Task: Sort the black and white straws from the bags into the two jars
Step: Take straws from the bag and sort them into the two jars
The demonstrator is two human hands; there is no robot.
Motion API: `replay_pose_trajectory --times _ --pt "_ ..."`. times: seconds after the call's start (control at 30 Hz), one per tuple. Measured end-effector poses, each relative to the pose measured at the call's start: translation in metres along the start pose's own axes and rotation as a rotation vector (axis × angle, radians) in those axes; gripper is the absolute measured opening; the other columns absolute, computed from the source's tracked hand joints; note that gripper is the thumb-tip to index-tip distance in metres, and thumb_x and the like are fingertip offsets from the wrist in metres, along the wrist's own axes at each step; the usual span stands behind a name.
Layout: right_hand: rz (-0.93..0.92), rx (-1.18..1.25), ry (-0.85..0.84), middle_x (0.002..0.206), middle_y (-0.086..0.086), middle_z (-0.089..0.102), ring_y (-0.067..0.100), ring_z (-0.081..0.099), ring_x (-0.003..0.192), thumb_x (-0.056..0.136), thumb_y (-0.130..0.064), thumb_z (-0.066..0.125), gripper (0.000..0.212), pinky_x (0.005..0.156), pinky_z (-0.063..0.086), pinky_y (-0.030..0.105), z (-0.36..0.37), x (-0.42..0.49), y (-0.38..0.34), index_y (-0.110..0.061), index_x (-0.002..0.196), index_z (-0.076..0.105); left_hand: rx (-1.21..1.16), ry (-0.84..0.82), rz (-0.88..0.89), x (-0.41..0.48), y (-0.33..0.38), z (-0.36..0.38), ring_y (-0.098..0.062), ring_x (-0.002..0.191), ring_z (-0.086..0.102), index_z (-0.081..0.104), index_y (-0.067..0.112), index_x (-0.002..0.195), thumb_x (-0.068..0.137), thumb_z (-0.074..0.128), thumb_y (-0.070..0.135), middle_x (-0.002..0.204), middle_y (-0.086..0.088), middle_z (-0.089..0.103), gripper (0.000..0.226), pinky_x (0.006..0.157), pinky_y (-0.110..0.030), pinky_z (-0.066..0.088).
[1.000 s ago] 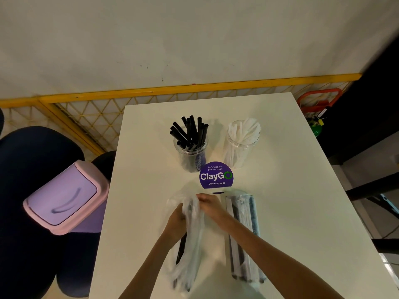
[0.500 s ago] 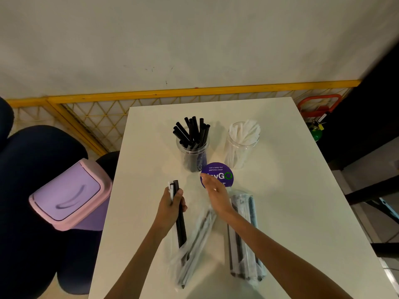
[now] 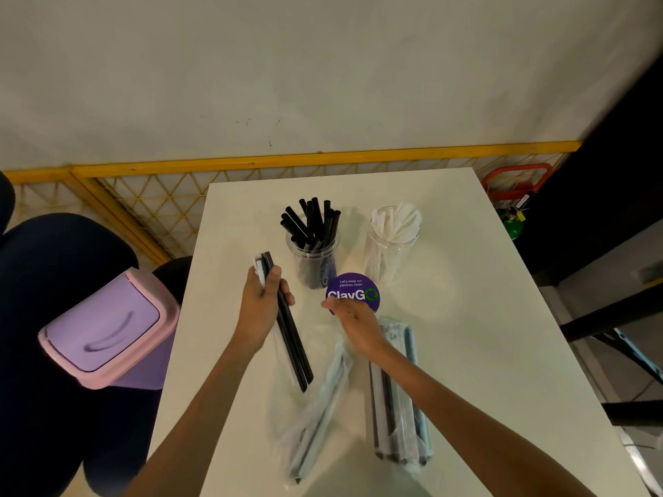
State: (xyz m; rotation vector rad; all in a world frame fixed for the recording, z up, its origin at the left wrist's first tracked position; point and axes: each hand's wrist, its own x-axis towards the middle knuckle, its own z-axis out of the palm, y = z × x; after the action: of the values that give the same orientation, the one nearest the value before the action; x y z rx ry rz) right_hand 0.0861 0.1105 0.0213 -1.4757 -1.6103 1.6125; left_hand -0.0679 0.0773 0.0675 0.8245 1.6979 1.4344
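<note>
Straws (image 3: 292, 347), long thin tubes of black and white plastic, are the items we sort. Nearest us, two crumpled clear plastic bags lie on the white rectangular table (image 3: 473, 317): the left bag (image 3: 317, 417) slants, the right bag (image 3: 398, 399) lies lengthwise, and both hold mixed straws. Just beyond, the left hand (image 3: 260, 312) curls its fingers round a small bundle, several black straws and at least one white, gripped near the upper end. The right hand (image 3: 355, 322) hovers palm-down, fingers relaxed and holding nothing, at the near edge of a round purple sticker (image 3: 353, 290). Farthest stand two clear plastic jars: the left jar (image 3: 315, 261) holds black straws, the right jar (image 3: 393, 252) white ones.

We judge the straws light, smooth and fairly stiff, liable to slip in a loose grip and to kink if squeezed. We advise pinching one colour near its end. The black straws read matte and distinct; the white ones are hard to pick out against the bags.
</note>
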Motion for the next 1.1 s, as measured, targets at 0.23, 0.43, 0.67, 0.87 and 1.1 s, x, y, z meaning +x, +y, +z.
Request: replay_pose_trajectory --times 0.23,0.43,0.67,0.87,1.1 --pt "0.122 0.425 -0.492 0.099 0.006 0.069 0.021 0.067 0.093 0.082 -0.065 0.049 0.054 0.083 0.052 0.026 -0.012 -0.016 -0.06 -0.021 0.113 0.06 -0.237 -0.137 -0.019 0.015 0.059 0.023 -0.013 0.047 0.051 0.043 0.012 0.082 0.1 0.04 0.02 0.054 0.005 0.051 0.019 0.053 -0.028 0.049" --pt "0.189 0.494 -0.559 0.072 0.002 0.07 0.016 0.067 0.062 0.09 -0.042 0.052 0.029 0.066 0.056 0.028 -0.025 -0.031 -0.068 -0.016 0.103 0.056 -0.288 -0.18 -0.221 0.006 0.063 0.053 -0.014 0.047 0.054 0.051 0.011 0.074 0.099 0.041 0.027 0.05 0.003 0.054 0.031 0.055 -0.029 0.048" --pt "0.183 0.598 -0.376 0.051 -0.007 0.046 0.005 0.041 0.041 0.095 -0.031 0.051 0.016 0.044 0.038 0.018 -0.033 -0.041 -0.042 -0.017 0.089 0.055 -0.272 -0.254 -0.278 -0.002 0.05 0.078 -0.016 0.052 0.058 0.051 0.011 0.088 0.098 0.045 0.026 0.062 -0.002 0.057 0.019 0.059 -0.031 0.049" --pt "0.14 0.59 -0.228 0.052 -0.006 0.046 0.005 0.04 0.041 0.095 -0.031 0.051 0.027 0.044 0.038 0.018 -0.044 -0.042 -0.035 -0.011 0.114 0.051 0.033 -0.213 -0.126 0.0 0.04 0.085 -0.024 0.062 0.053 0.057 0.004 0.085 0.093 0.054 0.029 0.069 -0.012 0.05 0.027 0.053 -0.024 0.042" --pt "0.091 0.532 -0.197 0.061 0.0 0.062 0.009 0.046 0.043 0.094 -0.03 0.052 0.014 0.044 0.038 0.019 -0.056 -0.043 -0.033 -0.019 0.103 0.057 0.069 -0.132 -0.079 0.008 0.042 0.092 -0.034 0.073 0.064 0.061 0.006 0.076 0.085 0.066 0.019 0.08 -0.019 0.064 0.017 0.063 -0.036 0.057"
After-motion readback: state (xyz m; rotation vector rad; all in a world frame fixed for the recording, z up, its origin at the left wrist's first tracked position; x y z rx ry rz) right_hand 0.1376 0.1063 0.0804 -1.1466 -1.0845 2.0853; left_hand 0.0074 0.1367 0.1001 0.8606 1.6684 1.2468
